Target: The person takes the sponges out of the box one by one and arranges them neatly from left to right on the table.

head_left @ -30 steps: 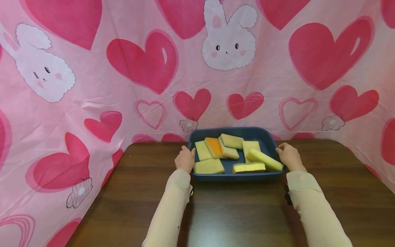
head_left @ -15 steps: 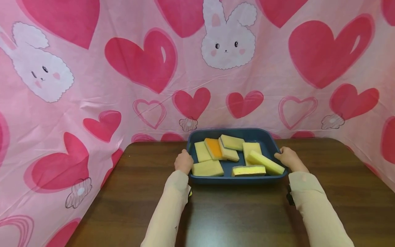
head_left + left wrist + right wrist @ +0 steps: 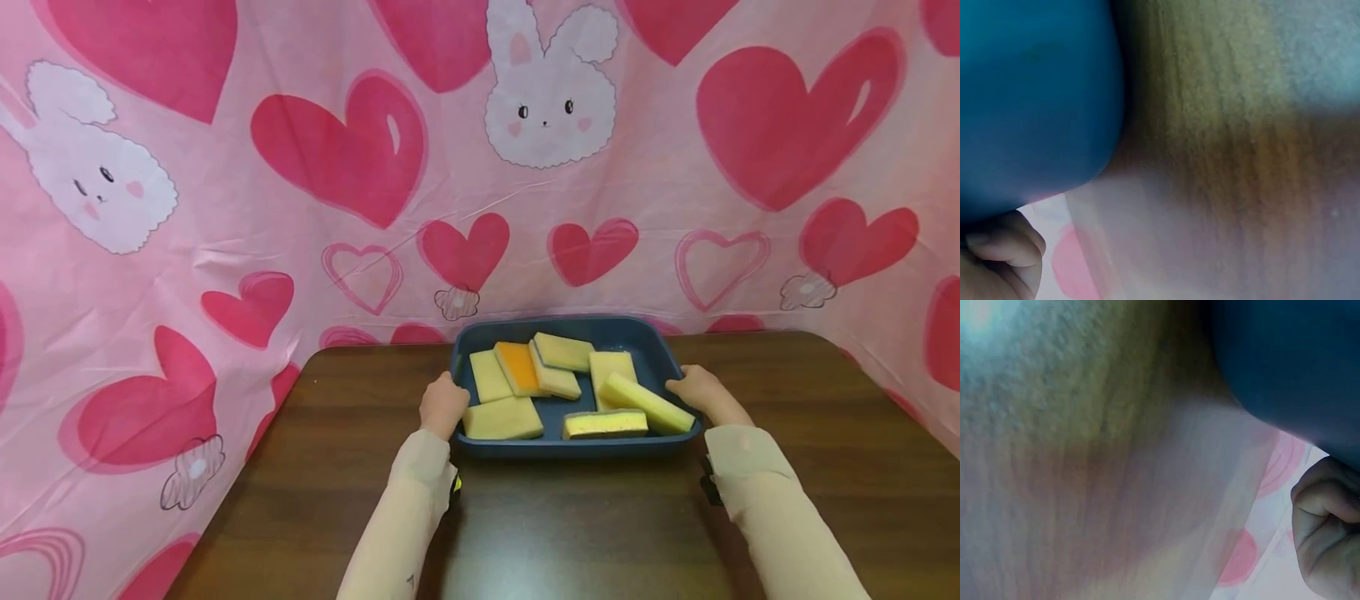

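A dark blue rectangular tray point(image 3: 577, 449) is held between both hands near the back of the table. My left hand point(image 3: 442, 406) grips its left side, fingers curled at the rim. On the opposite side, the right hand point(image 3: 708, 395) holds the rim with the thumb on top. Several sponges lie inside: pale yellow ones, such as a flat sponge point(image 3: 504, 418) at front left, an orange-faced sponge point(image 3: 517, 367), and a bright yellow sponge point(image 3: 604, 424) at the front. A long yellow sponge point(image 3: 648, 404) leans at the right. Both wrist views show curled fingers under the tray's outer wall point(image 3: 1041, 106).
The brown wooden table point(image 3: 555, 533) extends in front of the tray and to both sides. Behind and at the sides hangs a pink cloth point(image 3: 465, 183) printed with hearts and rabbits, close behind the tray's far rim.
Both hands have drawn the tray slightly toward the person, with the sponges still in it. The grips stay the same, and the head view has shifted a little.
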{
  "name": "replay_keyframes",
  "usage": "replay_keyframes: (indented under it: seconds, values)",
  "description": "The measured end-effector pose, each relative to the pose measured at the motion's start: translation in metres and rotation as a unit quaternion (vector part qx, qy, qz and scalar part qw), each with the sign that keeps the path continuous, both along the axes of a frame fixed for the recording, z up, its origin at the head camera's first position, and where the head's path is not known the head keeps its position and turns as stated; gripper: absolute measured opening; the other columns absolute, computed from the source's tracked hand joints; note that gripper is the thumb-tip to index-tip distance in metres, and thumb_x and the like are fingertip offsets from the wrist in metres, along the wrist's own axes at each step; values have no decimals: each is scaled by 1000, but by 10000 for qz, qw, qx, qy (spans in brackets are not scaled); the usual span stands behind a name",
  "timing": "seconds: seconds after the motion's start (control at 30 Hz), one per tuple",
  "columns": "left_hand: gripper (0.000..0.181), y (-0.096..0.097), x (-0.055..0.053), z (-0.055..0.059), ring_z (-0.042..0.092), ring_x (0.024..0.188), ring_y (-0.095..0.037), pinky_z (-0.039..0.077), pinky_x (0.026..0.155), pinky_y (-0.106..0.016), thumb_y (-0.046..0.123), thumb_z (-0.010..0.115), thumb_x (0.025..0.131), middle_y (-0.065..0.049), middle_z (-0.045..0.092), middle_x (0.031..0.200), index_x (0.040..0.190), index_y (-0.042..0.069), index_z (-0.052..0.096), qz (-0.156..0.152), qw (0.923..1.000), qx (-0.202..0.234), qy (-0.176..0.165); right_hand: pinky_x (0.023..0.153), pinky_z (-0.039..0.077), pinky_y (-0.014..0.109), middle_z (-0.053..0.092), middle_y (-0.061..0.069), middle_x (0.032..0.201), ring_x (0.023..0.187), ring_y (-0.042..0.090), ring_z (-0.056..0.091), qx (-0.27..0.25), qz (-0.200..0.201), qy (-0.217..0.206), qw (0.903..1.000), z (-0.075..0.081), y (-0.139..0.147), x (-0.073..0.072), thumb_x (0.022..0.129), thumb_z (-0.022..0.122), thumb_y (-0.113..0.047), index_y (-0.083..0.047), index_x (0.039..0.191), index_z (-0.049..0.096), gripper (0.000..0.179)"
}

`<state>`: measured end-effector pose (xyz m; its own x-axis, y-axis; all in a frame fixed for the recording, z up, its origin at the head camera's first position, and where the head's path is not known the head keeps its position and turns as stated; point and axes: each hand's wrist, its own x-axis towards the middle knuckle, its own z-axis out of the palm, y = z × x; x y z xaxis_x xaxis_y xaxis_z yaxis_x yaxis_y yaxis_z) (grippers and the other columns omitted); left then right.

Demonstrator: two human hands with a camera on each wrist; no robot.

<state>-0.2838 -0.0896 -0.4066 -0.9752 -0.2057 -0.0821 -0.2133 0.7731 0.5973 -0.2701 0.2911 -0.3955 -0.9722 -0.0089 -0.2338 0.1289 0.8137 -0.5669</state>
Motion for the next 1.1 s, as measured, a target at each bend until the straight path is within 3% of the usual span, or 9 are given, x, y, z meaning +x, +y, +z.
replay_keyframes:
  seconds: [0.3, 0.63, 0.9, 1.1]
  values:
    - [52, -3, 7, -1, 60, 109, -37, 47, 92, -51, 16, 51, 87, -23, 58, 129, 136, -1, 46, -75, 9999, 64, 27, 81, 47, 47, 54, 36, 112, 90, 38, 54, -234, -344, 46, 9991, -5, -5, 10, 91, 39, -17, 17, 114, 47, 42]
    - [46, -3, 17, 0, 61, 89, -30, 50, 78, -46, 16, 52, 88, -22, 64, 116, 130, -2, 51, -73, 9999, 66, 115, 84, 44, 53, 50, 41, 121, 98, 47, 54, 176, -606, 330, 9975, -9, -9, 16, 86, 39, -17, 18, 124, 44, 53]
    - [42, -5, 21, -5, 61, 89, -31, 50, 79, -47, 16, 53, 88, -22, 65, 112, 126, -2, 52, -23, 9999, 56, 145, 82, 44, 53, 50, 41, 121, 97, 46, 55, 181, -656, 277, 9973, -8, -11, 23, 86, 40, -17, 19, 124, 44, 52]
    - [43, -7, 26, -5, 62, 95, -33, 49, 84, -50, 16, 51, 90, -23, 63, 118, 129, -2, 50, -22, 9999, 135, 38, 82, 44, 53, 50, 41, 123, 100, 48, 54, 172, -713, 305, 9968, -9, -13, 31, 85, 40, -17, 18, 127, 43, 55]
